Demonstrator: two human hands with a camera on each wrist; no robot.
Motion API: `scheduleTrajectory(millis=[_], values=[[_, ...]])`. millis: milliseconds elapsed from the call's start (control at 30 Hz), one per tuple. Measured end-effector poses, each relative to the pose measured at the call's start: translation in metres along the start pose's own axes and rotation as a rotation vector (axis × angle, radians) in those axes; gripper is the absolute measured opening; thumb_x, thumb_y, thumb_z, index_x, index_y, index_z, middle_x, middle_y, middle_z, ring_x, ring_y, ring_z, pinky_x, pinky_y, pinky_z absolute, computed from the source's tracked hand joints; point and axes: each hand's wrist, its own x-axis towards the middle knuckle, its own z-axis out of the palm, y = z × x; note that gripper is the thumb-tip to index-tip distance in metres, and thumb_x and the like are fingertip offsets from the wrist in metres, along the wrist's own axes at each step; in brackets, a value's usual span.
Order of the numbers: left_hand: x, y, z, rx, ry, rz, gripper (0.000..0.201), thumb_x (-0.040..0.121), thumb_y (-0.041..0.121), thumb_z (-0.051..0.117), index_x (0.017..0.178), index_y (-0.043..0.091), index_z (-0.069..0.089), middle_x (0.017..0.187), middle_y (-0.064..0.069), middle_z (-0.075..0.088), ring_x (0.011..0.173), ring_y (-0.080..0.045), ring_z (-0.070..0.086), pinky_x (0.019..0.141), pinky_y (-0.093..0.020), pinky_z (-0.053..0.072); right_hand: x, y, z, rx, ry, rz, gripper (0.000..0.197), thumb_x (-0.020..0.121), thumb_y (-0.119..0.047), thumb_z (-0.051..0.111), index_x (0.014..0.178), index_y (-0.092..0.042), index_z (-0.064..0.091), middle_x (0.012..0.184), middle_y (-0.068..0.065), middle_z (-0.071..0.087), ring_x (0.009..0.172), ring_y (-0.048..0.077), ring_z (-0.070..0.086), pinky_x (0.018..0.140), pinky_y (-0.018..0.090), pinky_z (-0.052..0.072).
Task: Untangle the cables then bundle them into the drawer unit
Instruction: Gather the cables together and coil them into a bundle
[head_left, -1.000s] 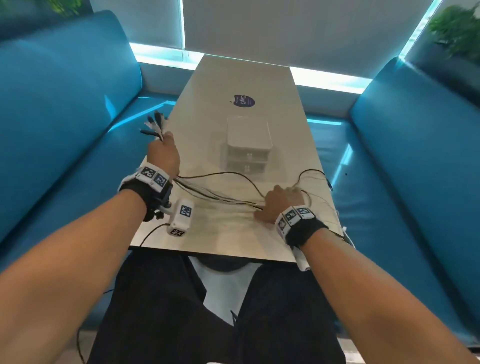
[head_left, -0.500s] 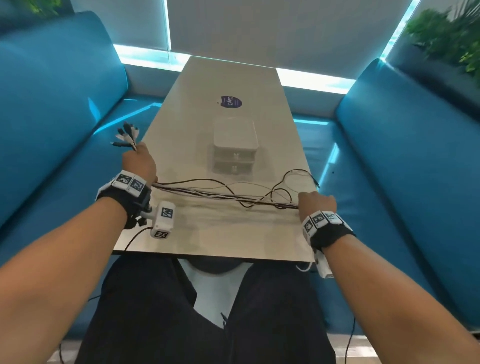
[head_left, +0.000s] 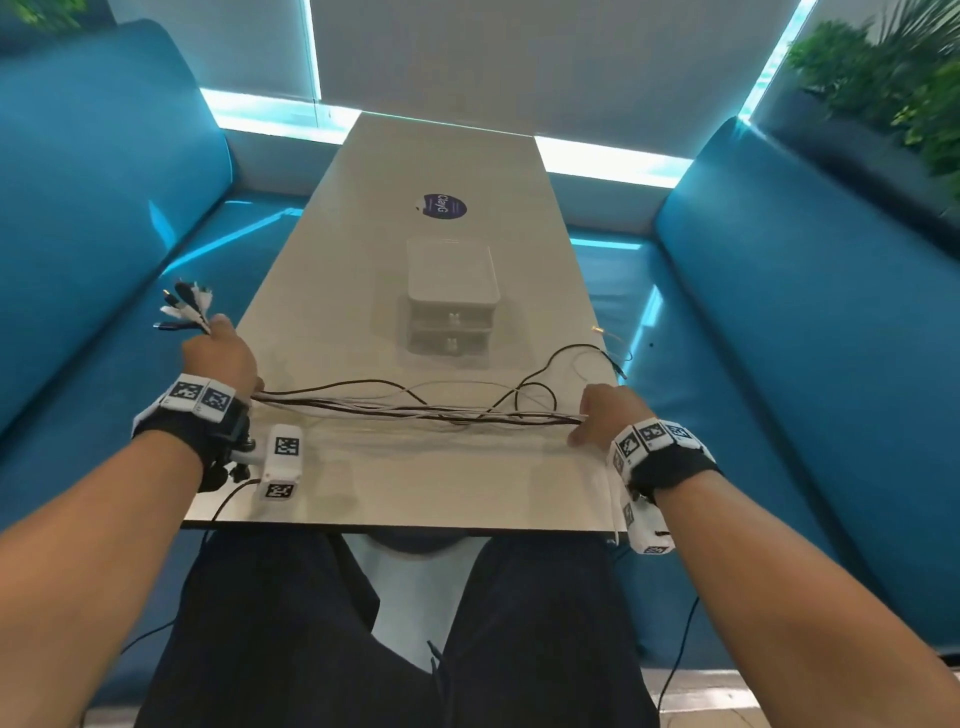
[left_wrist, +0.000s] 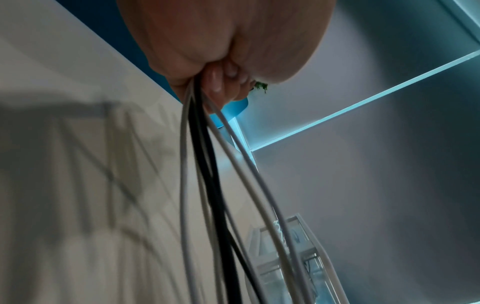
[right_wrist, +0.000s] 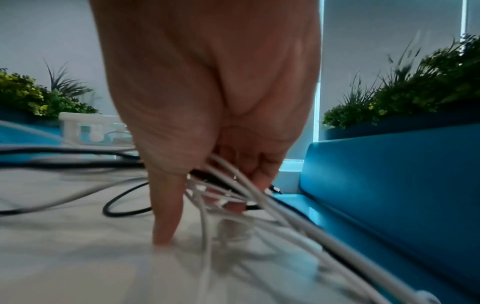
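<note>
Several thin black and white cables (head_left: 415, 410) stretch in a bundle across the near part of the table between my two hands. My left hand (head_left: 221, 356) grips one end at the table's left edge, with the plugs (head_left: 184, 309) fanning out beyond its knuckles; the left wrist view shows fingers curled round the cables (left_wrist: 205, 164). My right hand (head_left: 605, 410) grips the bundle near the right edge, and in the right wrist view its fingers (right_wrist: 257, 170) curl round the cables (right_wrist: 233, 185). Loose loops (head_left: 566, 369) lie beside it. The white two-drawer unit (head_left: 451, 299) stands mid-table, drawers closed.
The pale table (head_left: 415, 488) runs away from me between two blue sofas (head_left: 805, 338). A round dark sticker (head_left: 441, 206) lies beyond the drawer unit. Plants (head_left: 893, 78) stand behind the right sofa. Cable ends (head_left: 618, 364) reach the table's right edge.
My right hand has slid right along the bundle, from mid-table to near the right edge, drawing the cables straighter. The left hand has kept its grip on the plug end.
</note>
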Motion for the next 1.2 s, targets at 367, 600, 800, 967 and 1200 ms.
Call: scheduleTrajectory(millis=[367, 600, 800, 967, 1200], values=[[-0.009, 0.008, -0.002, -0.291, 0.051, -0.137, 0.060, 0.093, 0.050, 0.038, 0.130, 0.004, 0.050, 0.122, -0.017, 0.062, 0.105, -0.040, 0.062, 0.087, -0.055, 0.055, -0.008, 0.020, -0.014, -0.369, 0.066, 0.113, 0.026, 0.091, -0.010, 0.048, 0.107, -0.016, 0.067, 0.109, 0.007, 0.069, 0.101, 0.029, 0.066, 0.076, 0.035, 0.047], [0.012, 0.004, 0.021, -0.457, -0.071, -0.166, 0.086, 0.060, 0.071, 0.046, 0.118, 0.007, 0.047, 0.118, -0.020, 0.066, 0.110, -0.048, 0.062, 0.091, -0.061, 0.048, -0.010, 0.010, -0.009, -0.137, 0.037, 0.082, 0.052, 0.079, -0.016, 0.069, 0.125, -0.011, 0.047, 0.123, 0.012, 0.054, 0.112, 0.033, 0.059, 0.090, 0.040, 0.051], [-0.031, 0.027, 0.025, -0.498, -0.064, -0.116, 0.070, 0.087, 0.054, 0.044, 0.132, 0.001, 0.045, 0.129, -0.027, 0.059, 0.118, -0.049, 0.057, 0.089, -0.060, 0.046, -0.018, -0.024, -0.005, 0.133, -0.072, -0.267, 0.073, 0.075, -0.027, 0.061, 0.144, -0.033, 0.039, 0.147, -0.004, 0.044, 0.133, 0.022, 0.044, 0.109, 0.035, 0.037], [-0.033, 0.038, 0.017, -0.455, -0.023, -0.080, 0.070, 0.091, 0.053, 0.043, 0.134, -0.003, 0.047, 0.103, -0.028, 0.059, 0.099, -0.053, 0.061, 0.076, -0.051, 0.055, -0.018, -0.037, -0.003, -0.150, -0.035, -0.270, 0.055, 0.079, -0.056, 0.052, 0.131, -0.037, 0.051, 0.134, -0.007, 0.057, 0.119, 0.022, 0.054, 0.101, 0.041, 0.040], [-0.034, 0.042, 0.017, -0.454, -0.030, -0.060, 0.062, 0.099, 0.048, 0.042, 0.132, -0.003, 0.051, 0.093, -0.012, 0.052, 0.090, -0.043, 0.061, 0.069, -0.044, 0.056, -0.024, -0.015, -0.002, -0.217, -0.017, 0.095, 0.088, 0.051, -0.100, 0.043, 0.091, -0.025, 0.063, 0.091, -0.006, 0.066, 0.084, 0.021, 0.059, 0.076, 0.033, 0.040]])
